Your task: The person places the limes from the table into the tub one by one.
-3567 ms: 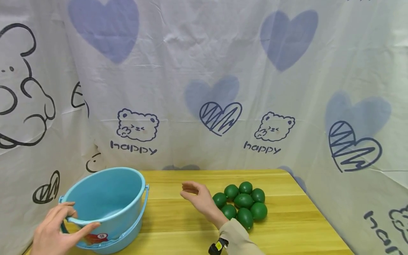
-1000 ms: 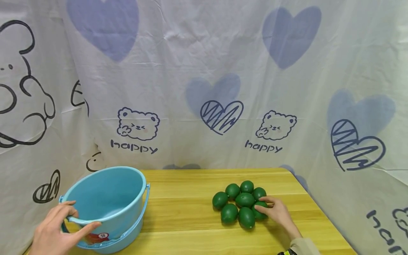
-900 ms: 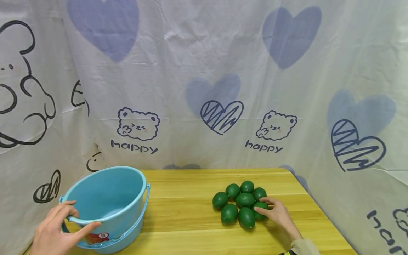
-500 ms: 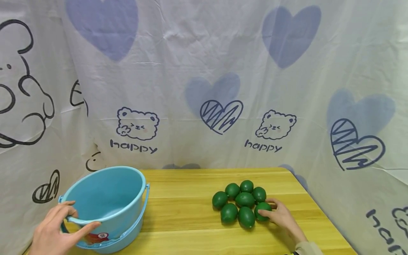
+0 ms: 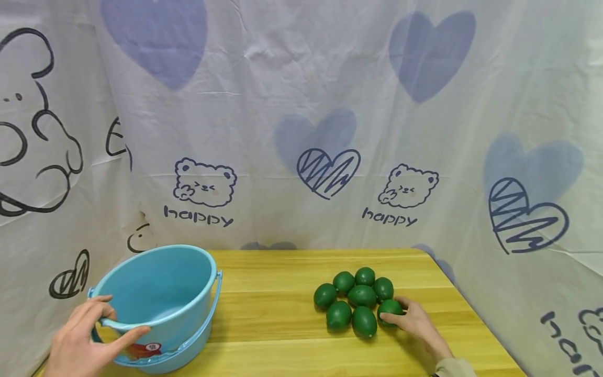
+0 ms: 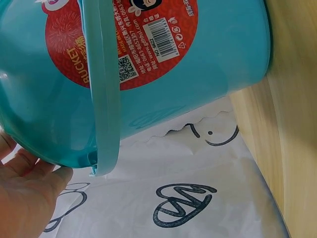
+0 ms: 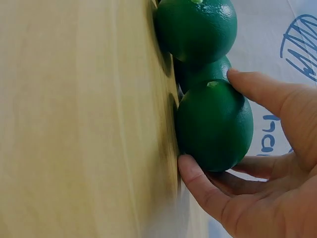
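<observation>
My left hand (image 5: 82, 340) grips the near-left rim of a light blue bucket (image 5: 188, 324), thumb outside and fingers over the edge. The bucket stands on the table; its inside shows no contents, and the left wrist view shows its red label (image 6: 153, 44) and hanging handle (image 6: 105, 89). At the right side of a cluster of dark green limes (image 5: 361, 296), my right hand (image 5: 416, 323) holds the outermost lime (image 5: 390, 312) between thumb and fingers. In the right wrist view that lime (image 7: 214, 126) rests low against the table, with other limes close behind it.
The yellow wood-grain table (image 5: 264, 319) stretches between the bucket and the limes. A white curtain (image 5: 264, 131) printed with hearts and bears hangs behind the table and along both sides.
My right hand has gone from mid-table to the right side of the limes and closed on the outermost one, which has shifted slightly right. My left hand and the bucket have stayed put.
</observation>
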The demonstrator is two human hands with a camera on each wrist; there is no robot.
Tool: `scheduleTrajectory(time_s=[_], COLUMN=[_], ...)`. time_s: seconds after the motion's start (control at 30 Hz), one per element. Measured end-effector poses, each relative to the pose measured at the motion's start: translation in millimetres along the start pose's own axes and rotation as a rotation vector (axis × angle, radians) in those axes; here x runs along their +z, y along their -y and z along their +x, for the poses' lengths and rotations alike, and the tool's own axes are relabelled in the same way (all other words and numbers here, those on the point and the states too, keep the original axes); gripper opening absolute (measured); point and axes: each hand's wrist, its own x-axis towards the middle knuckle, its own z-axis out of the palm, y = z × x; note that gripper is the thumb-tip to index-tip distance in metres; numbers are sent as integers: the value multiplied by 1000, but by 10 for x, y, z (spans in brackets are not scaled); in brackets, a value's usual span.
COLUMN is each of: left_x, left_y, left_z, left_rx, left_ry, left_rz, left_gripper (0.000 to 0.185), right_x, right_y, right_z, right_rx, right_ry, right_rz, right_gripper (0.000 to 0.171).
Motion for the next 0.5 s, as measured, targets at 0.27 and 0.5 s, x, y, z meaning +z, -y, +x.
scheduleTrajectory(time_s=[0.27,0.5], left_x=[2,-8], left_y=[7,1], left_z=[-3,1], left_rx=[-7,2], left_ry=[22,23], left_rz=[-9,-17], left_gripper=[59,59], right_x=[8,-21], right_y=[5,8], right_z=[-14,-37], right_rx=[16,42], right_ry=[-8,0], right_rz=[22,146], right_gripper=[79,74])
